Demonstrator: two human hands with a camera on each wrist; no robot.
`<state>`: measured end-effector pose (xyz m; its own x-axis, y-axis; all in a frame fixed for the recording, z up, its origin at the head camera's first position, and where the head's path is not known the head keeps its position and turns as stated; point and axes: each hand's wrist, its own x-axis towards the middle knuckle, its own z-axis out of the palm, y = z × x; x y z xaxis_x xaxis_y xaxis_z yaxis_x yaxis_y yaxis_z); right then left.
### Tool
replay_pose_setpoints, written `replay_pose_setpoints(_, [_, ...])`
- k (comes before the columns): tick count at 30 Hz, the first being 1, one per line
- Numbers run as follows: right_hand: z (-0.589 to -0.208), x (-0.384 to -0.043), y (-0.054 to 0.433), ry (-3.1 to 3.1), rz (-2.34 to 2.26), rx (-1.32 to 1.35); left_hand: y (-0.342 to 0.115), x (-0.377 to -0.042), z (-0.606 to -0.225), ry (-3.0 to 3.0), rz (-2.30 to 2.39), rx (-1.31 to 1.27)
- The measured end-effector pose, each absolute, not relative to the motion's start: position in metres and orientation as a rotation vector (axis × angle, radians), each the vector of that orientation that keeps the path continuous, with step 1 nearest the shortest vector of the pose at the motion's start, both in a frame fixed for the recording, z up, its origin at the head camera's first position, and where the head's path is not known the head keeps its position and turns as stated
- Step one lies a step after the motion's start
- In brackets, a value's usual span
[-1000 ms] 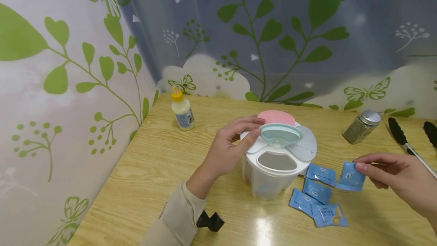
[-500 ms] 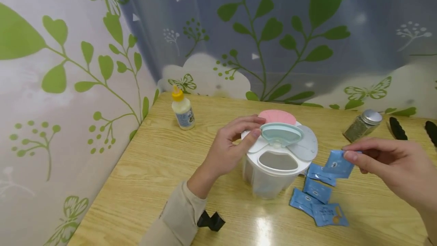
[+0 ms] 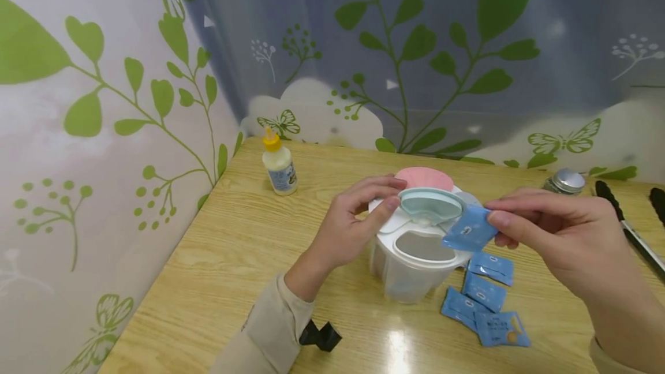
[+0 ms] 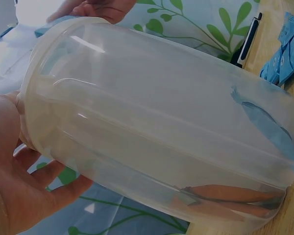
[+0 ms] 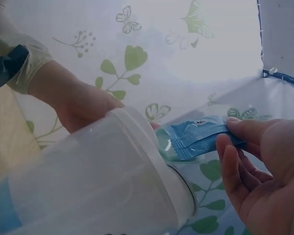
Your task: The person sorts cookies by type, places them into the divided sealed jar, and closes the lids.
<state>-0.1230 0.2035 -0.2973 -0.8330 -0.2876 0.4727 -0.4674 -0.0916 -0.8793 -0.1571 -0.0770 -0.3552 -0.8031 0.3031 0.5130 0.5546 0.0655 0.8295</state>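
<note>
A clear divided container (image 3: 407, 284) with a white lid stands upright on the table. Its teal flap (image 3: 431, 205) is raised behind an uncovered opening (image 3: 422, 246); the pink flap (image 3: 425, 178) lies farther back. My left hand (image 3: 345, 227) holds the lid's left side, thumb beside the teal flap. Between thumb and fingertips, my right hand (image 3: 566, 238) pinches a small blue packet (image 3: 470, 231) over the right edge of the opening. Inside, the left wrist view shows a blue packet (image 4: 269, 129) and orange-brown packets (image 4: 230, 193) in separate compartments.
Several blue packets (image 3: 485, 290) lie right of the container. A yellow-capped bottle (image 3: 280, 172) stands at the back left. Behind my right hand are a metal-lidded jar (image 3: 565, 180) and black-handled tongs (image 3: 641, 250). A black object (image 3: 327, 336) lies by my left sleeve.
My right hand has lifted the blue packet from beside the other packets and moved it left, over the lid. The left hand has stayed on the container.
</note>
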Motion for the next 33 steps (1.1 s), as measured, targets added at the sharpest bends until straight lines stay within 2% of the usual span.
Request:
replay_pose_setpoints(15, [-0.299, -0.123, 0.161, -1.815, 2.021, 1.147, -0.077, -0.158, -0.355, -2.133, -1.792, -0.900])
replay_pose_setpoints(22, [-0.302, -0.117, 0.165, -1.935, 1.870, 1.058, -0.077, -0.157, -0.354, -2.146, -1.800, -0.890])
replay_pose_setpoints(27, [-0.306, -0.120, 0.170, -1.909, 1.929, 1.084, -0.077, -0.157, -0.354, -2.136, -1.807, -0.876])
replay_pose_setpoints(33, [-0.306, -0.121, 0.183, -2.076, 1.990, 0.991, -0.076, -0.157, -0.355, -2.125, -1.821, -0.871])
